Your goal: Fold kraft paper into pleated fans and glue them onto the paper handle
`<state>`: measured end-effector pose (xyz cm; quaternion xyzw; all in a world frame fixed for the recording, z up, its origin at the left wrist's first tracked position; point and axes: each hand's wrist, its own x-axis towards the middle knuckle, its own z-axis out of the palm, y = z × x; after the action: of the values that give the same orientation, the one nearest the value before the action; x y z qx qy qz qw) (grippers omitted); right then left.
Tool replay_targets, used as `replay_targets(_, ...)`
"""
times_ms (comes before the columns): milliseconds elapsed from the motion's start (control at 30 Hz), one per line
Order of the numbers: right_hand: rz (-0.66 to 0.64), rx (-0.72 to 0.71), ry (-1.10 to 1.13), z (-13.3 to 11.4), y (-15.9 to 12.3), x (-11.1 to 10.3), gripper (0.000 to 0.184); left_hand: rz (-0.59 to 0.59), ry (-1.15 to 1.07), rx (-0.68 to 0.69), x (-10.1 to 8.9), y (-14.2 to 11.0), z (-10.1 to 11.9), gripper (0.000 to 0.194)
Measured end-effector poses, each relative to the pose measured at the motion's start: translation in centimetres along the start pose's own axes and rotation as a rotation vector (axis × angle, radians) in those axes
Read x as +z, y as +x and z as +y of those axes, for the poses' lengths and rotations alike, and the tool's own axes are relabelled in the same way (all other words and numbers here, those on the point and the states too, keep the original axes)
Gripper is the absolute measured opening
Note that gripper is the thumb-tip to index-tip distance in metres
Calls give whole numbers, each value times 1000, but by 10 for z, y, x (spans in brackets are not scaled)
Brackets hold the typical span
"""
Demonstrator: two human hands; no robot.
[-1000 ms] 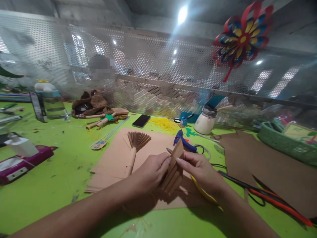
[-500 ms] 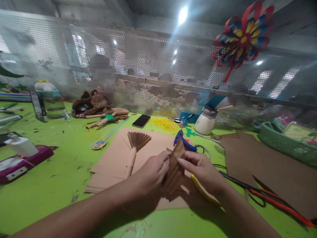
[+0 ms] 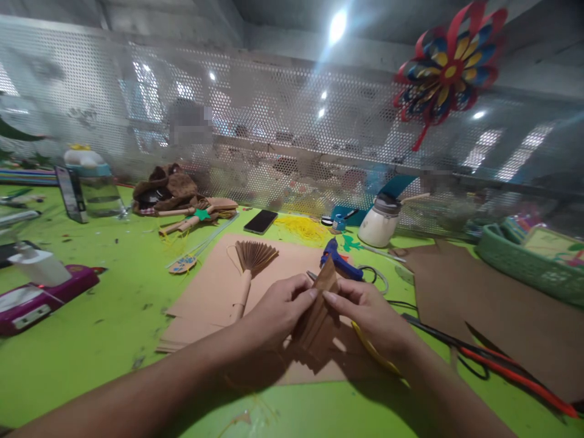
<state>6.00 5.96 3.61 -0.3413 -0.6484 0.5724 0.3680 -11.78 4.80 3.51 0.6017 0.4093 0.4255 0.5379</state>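
Between my two hands is a piece of folded brown paper [image 3: 314,331], creased in pleats and tilted up to a point. My left hand [image 3: 285,307] grips its left side, thumb pressed on the front. My right hand [image 3: 365,304] pinches the right edge between thumb and fingers. Under them lies a stack of light brown paper sheets [image 3: 201,298]. On that stack, left of my hands, rests a rolled paper stick with a pleated fan end [image 3: 246,274]. A blue glue gun [image 3: 340,261] lies just beyond the folded paper. A yellow handle [image 3: 374,350] shows beneath my right hand.
Scissors with orange handles [image 3: 515,371] and dark brown paper [image 3: 493,304] lie to the right, near a green basket [image 3: 515,261]. Behind are a phone [image 3: 260,222], yellow strands [image 3: 301,228] and a white jar [image 3: 378,222]. A purple power strip [image 3: 50,298] sits left.
My left thumb has moved up onto the front of the folded paper, close to my right thumb. The paper has shifted slightly left and down.
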Motion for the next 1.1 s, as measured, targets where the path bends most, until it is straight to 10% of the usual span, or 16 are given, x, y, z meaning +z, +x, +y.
replay_targets(667, 123, 145, 129, -3, 1, 26, 34, 281, 216, 139, -4, 3, 7, 24)
replay_targets(833, 240, 30, -215, -5, 4, 2, 32, 361, 307, 167, -12, 8, 6, 25)
replay_targets(1100, 66, 25, -1188, -10, 4, -63, 17, 403, 282, 154, -24, 16, 7, 25)
